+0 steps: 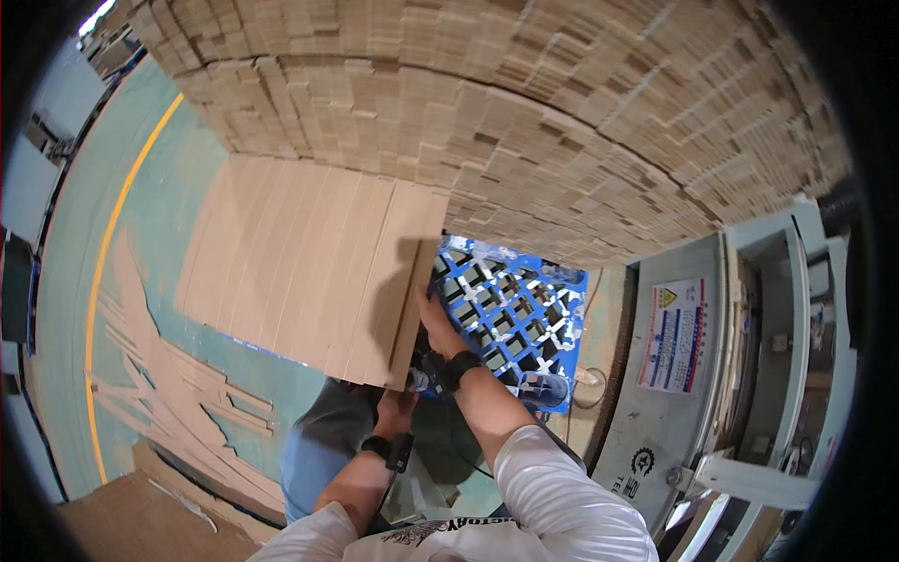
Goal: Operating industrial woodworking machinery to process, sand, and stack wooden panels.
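Flat brown cardboard sheets [309, 253] lie in overlapping rows on the pallet in front of me, to the left. At their right end a thin bundle of cardboard sheets [405, 318] stands tilted on edge. My right hand [436, 321] grips the bundle's right side, its fingertips partly hidden by the cardboard. My left hand [397, 406] is closed at the bundle's near corner, and the board covers some of its fingers. Both wrists wear dark bands with small devices. Just right of the bundle, the blue plastic pallet [510, 314] shows its worn lattice top.
A tall wall of stacked cardboard [524, 122] rises behind the pallet. Torn cardboard scraps [178, 375] litter the green floor at left, inside a yellow line [112, 225]. On the right stands a grey metal machine [632, 421] with a posted notice [672, 335].
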The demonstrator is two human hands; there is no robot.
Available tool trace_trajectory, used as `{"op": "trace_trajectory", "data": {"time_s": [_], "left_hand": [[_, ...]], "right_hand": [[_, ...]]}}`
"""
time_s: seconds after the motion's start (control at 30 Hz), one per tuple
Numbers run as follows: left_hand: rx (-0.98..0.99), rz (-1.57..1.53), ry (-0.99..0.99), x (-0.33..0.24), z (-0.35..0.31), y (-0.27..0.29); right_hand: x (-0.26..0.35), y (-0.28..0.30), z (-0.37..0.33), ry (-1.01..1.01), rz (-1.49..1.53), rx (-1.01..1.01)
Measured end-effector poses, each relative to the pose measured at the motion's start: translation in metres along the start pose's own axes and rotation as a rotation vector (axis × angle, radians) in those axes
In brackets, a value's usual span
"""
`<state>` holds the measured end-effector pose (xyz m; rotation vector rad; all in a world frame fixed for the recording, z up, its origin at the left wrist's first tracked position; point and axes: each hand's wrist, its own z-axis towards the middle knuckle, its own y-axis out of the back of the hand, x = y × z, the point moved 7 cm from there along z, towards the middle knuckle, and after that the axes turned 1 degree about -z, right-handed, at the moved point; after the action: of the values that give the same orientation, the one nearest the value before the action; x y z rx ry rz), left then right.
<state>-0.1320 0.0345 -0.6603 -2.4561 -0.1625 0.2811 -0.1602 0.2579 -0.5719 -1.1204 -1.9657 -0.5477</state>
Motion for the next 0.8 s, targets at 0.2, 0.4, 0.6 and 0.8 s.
{"op": "trace_trajectory", "data": {"time_s": [0.2,0.4,0.6,0.8], "left_hand": [[-0.205,0.176,0.183,0.048,-0.039,-0.016],[-0.037,0.619,0.416,0.174,-0.129,-0.085],[0.766,0.892,0.713,0.343,-0.294,-0.205],[1.338,1.423,0.441,0.525,-0.443,-0.281]], "right_hand": [[0.025,0.092,-0.148,-0.018,0.33,0.106],[-0.023,0.275,-0.421,0.1,0.436,-0.374],[-0.151,0.377,-0.768,0.054,0.005,-1.327],[-0.21,0.371,-0.9,-0.222,-0.88,-1.56]]}}
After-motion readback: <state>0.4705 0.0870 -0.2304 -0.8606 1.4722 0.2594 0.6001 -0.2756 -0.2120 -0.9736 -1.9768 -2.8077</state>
